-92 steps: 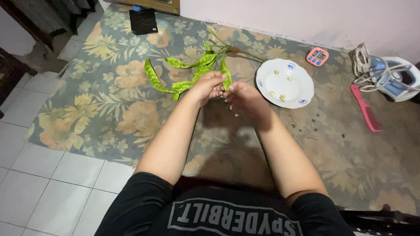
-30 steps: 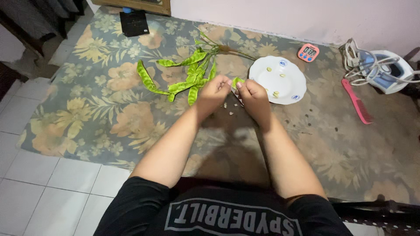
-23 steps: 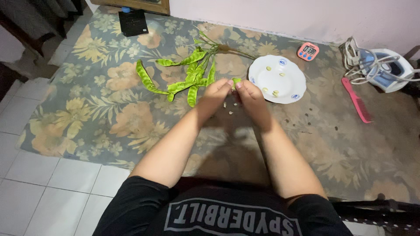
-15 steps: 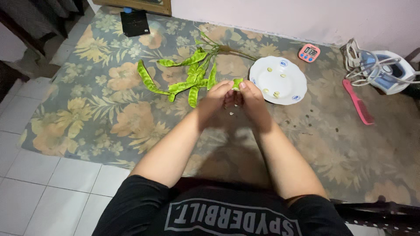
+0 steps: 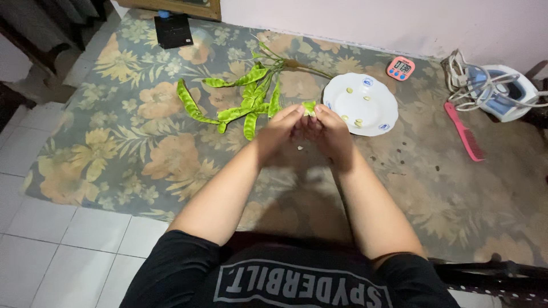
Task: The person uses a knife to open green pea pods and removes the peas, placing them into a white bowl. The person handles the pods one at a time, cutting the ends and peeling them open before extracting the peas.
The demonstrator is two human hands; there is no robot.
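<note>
Both arms reach straight out from the body and meet in the middle, over a flowery mat (image 5: 142, 165) on the floor. The left hand (image 5: 278, 126) and the right hand (image 5: 330, 128) are close together, knuckles up, with the fingers curled in. Between the two grips sits a small green pod piece (image 5: 309, 107), pinched by the fingertips of both hands, so each grip is closed tight on it. The job in hand looks like splitting the pod to get the seed out. To do it well, I think the thumbs should press on the seam and pull the two halves apart slowly, so the seed does not pop away. Keeping the hands low over the mat should help too, since a dropped seed would not roll far. Just under the grips, some little pale bits (image 5: 299, 148) lie on the mat. To the left of the grips and a bit farther off lies a bunch of long green pods (image 5: 240, 102) on a stem. To the right, near the right hand, is a white plate (image 5: 377, 111) with a few seeds (image 5: 358, 122) on it. Farther right lie a pink comb (image 5: 467, 137) and a pink timer (image 5: 401, 68).
</note>
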